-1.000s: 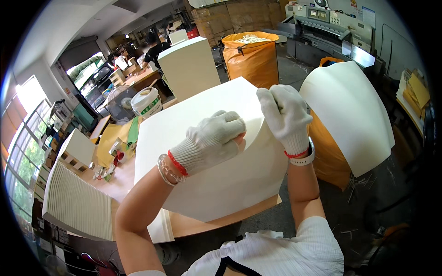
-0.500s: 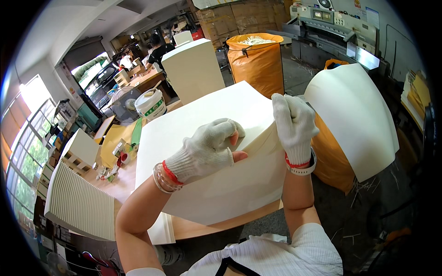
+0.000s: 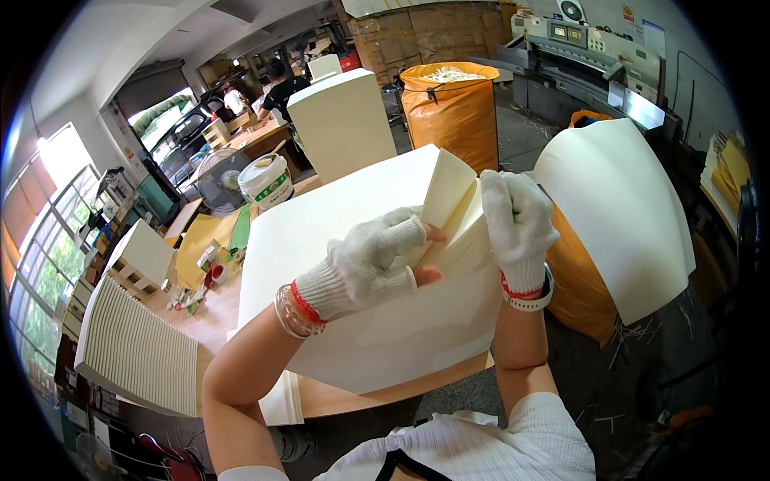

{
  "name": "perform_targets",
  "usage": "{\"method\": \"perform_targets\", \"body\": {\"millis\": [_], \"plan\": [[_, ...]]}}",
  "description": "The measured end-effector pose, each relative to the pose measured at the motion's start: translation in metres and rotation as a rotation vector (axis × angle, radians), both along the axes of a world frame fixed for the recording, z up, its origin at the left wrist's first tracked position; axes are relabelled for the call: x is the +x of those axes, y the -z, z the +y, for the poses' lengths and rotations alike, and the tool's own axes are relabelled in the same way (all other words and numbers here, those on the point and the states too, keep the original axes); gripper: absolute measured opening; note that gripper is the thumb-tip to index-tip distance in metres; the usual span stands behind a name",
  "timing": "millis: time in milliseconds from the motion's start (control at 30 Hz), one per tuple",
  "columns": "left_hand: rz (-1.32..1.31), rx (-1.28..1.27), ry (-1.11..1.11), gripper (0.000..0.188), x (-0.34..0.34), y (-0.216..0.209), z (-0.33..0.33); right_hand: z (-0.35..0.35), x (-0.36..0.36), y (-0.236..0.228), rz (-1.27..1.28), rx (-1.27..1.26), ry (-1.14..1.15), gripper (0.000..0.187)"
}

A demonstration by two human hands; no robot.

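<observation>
A thick stack of large white paper sheets (image 3: 337,224) lies on the table in front of me. My right hand (image 3: 520,216), in a white knit glove, is closed at its right edge, gripping bent-up sheets. My left hand (image 3: 373,252) wears a similar glove with the thumb and forefinger tips bare. These two fingers are apart, the forefinger touching a raised flap of sheets (image 3: 446,188). Between the flap and my right hand the sheets fan apart in a wedge-shaped gap. What lies under my left palm is hidden.
A white bucket (image 3: 265,183) and a fan (image 3: 220,178) stand beyond the stack. At left is a ridged paper pile (image 3: 136,349). An orange sack (image 3: 451,116) of paper strips stands ahead; white sheets (image 3: 613,216) drape over another sack at right. A person (image 3: 281,92) is far off.
A flap of sheets at the stack's far right corner has risen and folded back, widening the gap near my left fingertips. My right hand stays closed at the edge, slightly lower.
</observation>
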State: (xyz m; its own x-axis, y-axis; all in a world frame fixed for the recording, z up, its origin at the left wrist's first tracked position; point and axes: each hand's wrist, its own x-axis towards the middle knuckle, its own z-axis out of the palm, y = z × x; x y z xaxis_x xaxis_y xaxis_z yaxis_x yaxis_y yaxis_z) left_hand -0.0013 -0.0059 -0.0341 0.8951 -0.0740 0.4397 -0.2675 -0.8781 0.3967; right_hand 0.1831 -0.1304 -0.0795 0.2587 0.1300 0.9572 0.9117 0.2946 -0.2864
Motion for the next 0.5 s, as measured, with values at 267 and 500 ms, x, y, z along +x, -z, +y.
{"method": "perform_targets", "body": {"millis": [267,500], "plan": [[0.019,-0.016,-0.105,0.035,-0.0021,-0.0044,-0.005,0.0011,0.0042,0.0038,-0.061,0.04,-0.02,0.004],[-0.019,0.048,-0.066,0.032,-0.0024,0.0003,-0.0017,0.0013,-0.0009,0.0034,0.054,0.021,-0.053,0.019]]}}
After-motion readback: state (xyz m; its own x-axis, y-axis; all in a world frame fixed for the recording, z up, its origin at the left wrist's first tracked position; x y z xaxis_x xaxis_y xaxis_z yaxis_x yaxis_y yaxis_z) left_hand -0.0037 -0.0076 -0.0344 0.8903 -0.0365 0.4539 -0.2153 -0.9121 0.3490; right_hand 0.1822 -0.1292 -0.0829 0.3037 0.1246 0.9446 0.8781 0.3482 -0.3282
